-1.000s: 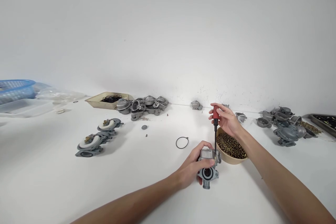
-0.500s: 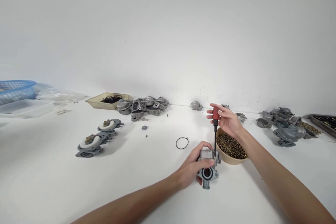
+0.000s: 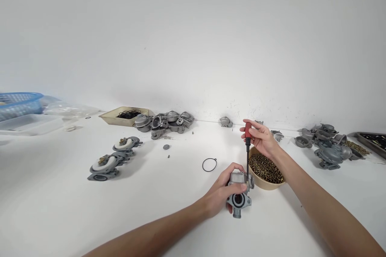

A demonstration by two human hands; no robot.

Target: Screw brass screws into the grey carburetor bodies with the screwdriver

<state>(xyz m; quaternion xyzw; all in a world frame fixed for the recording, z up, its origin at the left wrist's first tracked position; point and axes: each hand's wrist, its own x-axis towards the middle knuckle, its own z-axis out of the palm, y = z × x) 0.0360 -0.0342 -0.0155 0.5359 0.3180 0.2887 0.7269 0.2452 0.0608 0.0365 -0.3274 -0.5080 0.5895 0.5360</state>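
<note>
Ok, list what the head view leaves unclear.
All in the head view:
- Screwdriver tip: hidden at the gray metal part.
- Some left hand fingers: behind that part.
- Brass-coloured pieces: too small to tell apart clearly.
- Blue basket: cut off by left edge.
- Dark tray: cut off by right edge.

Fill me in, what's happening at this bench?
The left hand grips a grey metal housing low over the white table. The right hand holds a red-handled screwdriver upright, its shaft reaching down to the housing's edge. Just beyond sits a round tub of small brass-coloured screws, with a black ring gasket lying to the left.
</note>
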